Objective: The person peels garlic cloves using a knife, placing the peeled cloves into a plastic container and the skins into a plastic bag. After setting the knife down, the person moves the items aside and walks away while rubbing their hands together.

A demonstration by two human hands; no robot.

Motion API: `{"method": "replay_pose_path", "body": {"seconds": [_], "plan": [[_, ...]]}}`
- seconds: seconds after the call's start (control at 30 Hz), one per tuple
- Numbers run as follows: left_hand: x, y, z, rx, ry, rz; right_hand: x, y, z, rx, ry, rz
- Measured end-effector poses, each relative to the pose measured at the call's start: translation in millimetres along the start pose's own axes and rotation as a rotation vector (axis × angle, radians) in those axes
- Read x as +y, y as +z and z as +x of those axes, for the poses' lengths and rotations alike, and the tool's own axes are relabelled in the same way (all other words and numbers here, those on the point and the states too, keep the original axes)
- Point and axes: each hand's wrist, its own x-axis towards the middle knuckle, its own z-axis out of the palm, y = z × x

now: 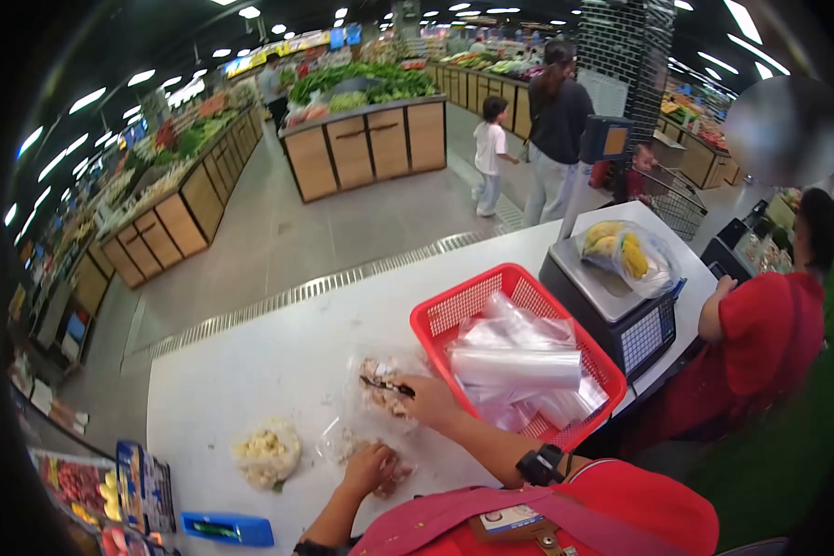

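My right hand is closed around a slim black tool, whose kind I cannot tell. The tool lies over a clear plastic bag of pale brownish food pieces on the white table. Nearer to me, my left hand has its fingers curled on a second clear plastic bag with similar pieces in it. To the left of both hands sits a bag of pale yellowish pieces, touched by neither.
A red basket with rolled clear plastic bags stands right of my right arm. Beyond it, a scale bears bagged yellow fruit. A blue holder lies at front left. A person in red stands at right.
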Motion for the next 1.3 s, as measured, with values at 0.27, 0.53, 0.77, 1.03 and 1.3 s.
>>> {"method": "replay_pose_path", "body": {"seconds": [0.27,0.53,0.77,1.03,1.3], "plan": [[-2.3,-70.9,-6.2,0.382,-0.312,-0.759,-12.0,-3.5,-2.4,-0.029,0.039,0.096],[60.3,-92.0,67.3,0.340,-0.222,-1.038,-24.4,-18.6,-4.6,-0.046,0.208,0.071],[51.0,-55.4,83.6,0.410,-0.396,-0.827,-3.8,1.3,3.7,-0.012,0.159,0.460],[43.8,-51.1,86.2,0.423,-0.354,-0.516,-14.1,-7.6,0.2,-0.106,0.218,0.463],[42.3,-53.0,84.7,0.373,-0.302,-0.706,-14.9,-7.2,3.8,-0.144,0.210,0.401]]}}
